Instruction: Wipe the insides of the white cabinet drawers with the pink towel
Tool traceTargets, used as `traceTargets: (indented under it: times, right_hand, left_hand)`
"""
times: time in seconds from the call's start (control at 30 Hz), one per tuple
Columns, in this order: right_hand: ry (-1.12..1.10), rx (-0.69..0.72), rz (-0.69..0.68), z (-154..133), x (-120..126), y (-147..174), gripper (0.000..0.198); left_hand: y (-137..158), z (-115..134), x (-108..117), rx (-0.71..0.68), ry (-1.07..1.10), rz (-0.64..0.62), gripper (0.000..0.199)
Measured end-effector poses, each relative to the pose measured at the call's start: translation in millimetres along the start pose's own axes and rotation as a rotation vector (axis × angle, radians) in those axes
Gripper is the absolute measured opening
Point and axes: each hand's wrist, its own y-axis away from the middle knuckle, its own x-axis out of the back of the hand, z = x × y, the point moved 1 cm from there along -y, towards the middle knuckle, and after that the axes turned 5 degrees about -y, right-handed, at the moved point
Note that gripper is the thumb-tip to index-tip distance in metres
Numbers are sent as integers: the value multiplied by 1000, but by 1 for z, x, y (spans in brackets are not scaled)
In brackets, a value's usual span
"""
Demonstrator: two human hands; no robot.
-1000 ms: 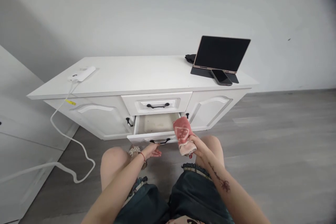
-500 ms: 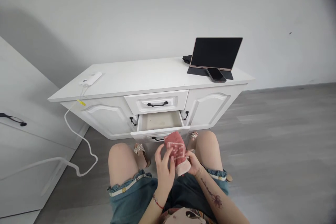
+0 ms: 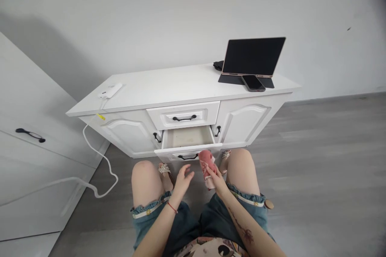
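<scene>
A pinkish-red sock [image 3: 205,160] with a pale cuff and light markings is bunched in my right hand [image 3: 217,180], whose fingers wrap round it above the gap between my knees. To its left, my left hand [image 3: 183,180] is apart from the sock, fingers spread and holding nothing. Just beyond both hands is the pulled-out lower drawer [image 3: 165,154] of a white cabinet; its pale bottom shows. The sock overlaps the right part of the drawer front, near the black handle [image 3: 187,157].
On the cabinet top [image 3: 163,88] stand a tablet [image 3: 254,57] on its cover, a phone [image 3: 253,83] and a white plugged-in device [image 3: 110,90]. A white cable [image 3: 104,154] hangs at the left, near a tall white cupboard [image 3: 36,176]. The upper drawer [image 3: 161,118] is closed.
My left hand has let go of the sock and moved away to the left. The sock, spread out earlier, is now gathered in my right hand. The view has shifted slightly.
</scene>
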Motion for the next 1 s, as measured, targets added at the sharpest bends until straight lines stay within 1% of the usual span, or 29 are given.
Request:
traceTargets:
  times: [0.07,0.13,0.2,0.27,0.33,0.4,0.47,0.53,0.6,0.7,0.77,0.87,1.0]
  right_hand:
    - [147,166,91,-6,4,-6,42]
    - [364,381,149,-18,5,-11,43]
    - [555,577,200,-36,4,-15,45]
    - [704,734,228,-55,1,-18,46]
    - [824,859,242,-69,-1,-22,45]
    - [931,939,285,-76,-1,-28,45]
    - [1081,968,348,-71,3,-35,44]
    - [1271,952,354,-59,7,-42,43]
    - [1435,930,307,-47,10,-47,43]
    - [1531,904,179,-39,4,-51,50]
    - [1554,859,93,-44,-7,-54,53]
    - [1615,782,4,-56,-30,-62,54]
    - [1728,740,-127,-63,-64,-71,52]
  left_hand:
    - [-23,-3,12,234,241,63,23]
    - [-45,-2,20,342,347,81,16]
    - [-65,-2,21,396,377,59,13]
    - [-81,-5,18,458,415,23,13]
    - [-90,-10,12,499,454,-14,14]
    - [-94,-17,7,500,497,-35,16]
    - [-95,-23,3,480,539,-39,20]
    - [-94,-29,2,458,573,-32,23]
    - [-94,-34,1,442,595,-21,24]
    - [-95,-38,1,422,609,-13,25]
    - [-95,-40,0,403,612,-10,27]
    - [-95,-42,-1,370,605,7,28]
    - [-94,-43,-2,328,580,32,31]
